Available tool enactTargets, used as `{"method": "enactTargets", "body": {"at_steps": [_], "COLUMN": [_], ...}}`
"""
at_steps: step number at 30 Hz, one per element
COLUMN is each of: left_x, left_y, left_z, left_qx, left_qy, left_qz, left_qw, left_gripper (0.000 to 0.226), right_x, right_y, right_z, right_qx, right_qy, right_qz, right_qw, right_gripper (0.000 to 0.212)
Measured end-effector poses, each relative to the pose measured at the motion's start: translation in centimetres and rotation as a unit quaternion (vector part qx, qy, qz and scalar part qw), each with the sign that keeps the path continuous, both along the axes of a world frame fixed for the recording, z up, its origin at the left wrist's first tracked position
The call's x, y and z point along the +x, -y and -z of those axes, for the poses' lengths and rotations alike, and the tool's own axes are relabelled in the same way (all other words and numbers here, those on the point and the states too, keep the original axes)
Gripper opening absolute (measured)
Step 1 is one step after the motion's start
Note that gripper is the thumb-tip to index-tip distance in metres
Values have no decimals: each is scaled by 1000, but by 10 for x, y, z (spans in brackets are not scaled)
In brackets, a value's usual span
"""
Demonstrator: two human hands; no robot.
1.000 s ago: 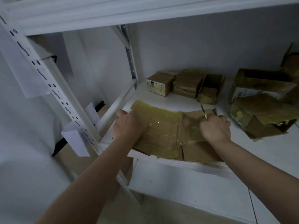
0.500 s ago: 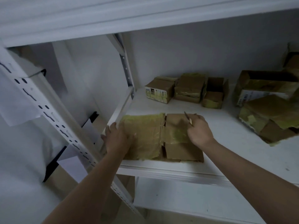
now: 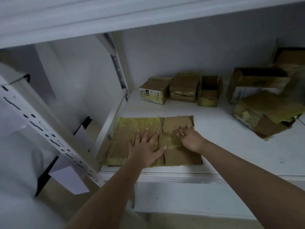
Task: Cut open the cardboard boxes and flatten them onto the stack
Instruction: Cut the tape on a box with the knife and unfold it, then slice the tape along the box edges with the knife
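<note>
On the shelf [image 3: 231, 146], flattened box [image 3: 135, 129] lying crosswise, left hand [image 3: 145, 146] pressing flat.

Right hand [image 3: 191, 139] curls over a thin pale tool [image 3: 181, 133]; only its tip shows, type not identifiable. Left hand [image 3: 145, 147] lies flat, hiding the middle of the flattened cardboard [image 3: 132, 134]. Label print on the small box [image 3: 154, 92], centre of frame, too small to read. Boxes at the right edge [image 3: 292, 61] cut off by the frame. Both forearms leave the bottom edge. Whole view dim, soft
</note>
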State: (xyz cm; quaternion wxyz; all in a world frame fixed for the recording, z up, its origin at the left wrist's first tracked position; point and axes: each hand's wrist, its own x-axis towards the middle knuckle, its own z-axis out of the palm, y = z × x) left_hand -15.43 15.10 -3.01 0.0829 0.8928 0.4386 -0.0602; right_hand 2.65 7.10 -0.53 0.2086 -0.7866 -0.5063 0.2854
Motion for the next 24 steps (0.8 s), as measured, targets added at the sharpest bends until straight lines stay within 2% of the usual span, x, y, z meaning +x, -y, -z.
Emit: {"method": "enactTargets", "body": {"at_steps": [2,5,7,9,13,16,18,20,24], "left_x": [2,12,24,42,88,130,161,191,246], "left_y": [-3,-7,-6,3,30,55,75,95,139], "left_z": [-7,-24,-33,-41,-52,-53,-52,-55,-74], "left_qx": [-12,-46,-47,-8,55,74,55,38,29], "left_qy": [-1,-3,-8,-6,54,72,111,155,182], "left_qz": [3,-10,-25,-37,-27,4,20,39,98], "left_qw": [1000,999,999,999,997,995,992,986,978], "left_gripper": [77,79,82,85,78,73,73,77,101], "right_x": [8,24,34,47,80,112,136,160,205], "right_y": [9,20,28,37,59,83,101,116,143], "right_z": [-8,-19,-27,-33,-41,-52,-63,-73,-90], "right_qx": [73,142,160,170,177,183,197,217,237], "right_qy": [-85,-116,-115,-105,-97,-72,-58,-61,-52], "right_qz": [80,139,133,118,101,83,77,81,87], "right_qw": [990,973,971,973,974,977,976,971,966], "right_gripper": [33,28,25,25,23,24,22,21,21]}}
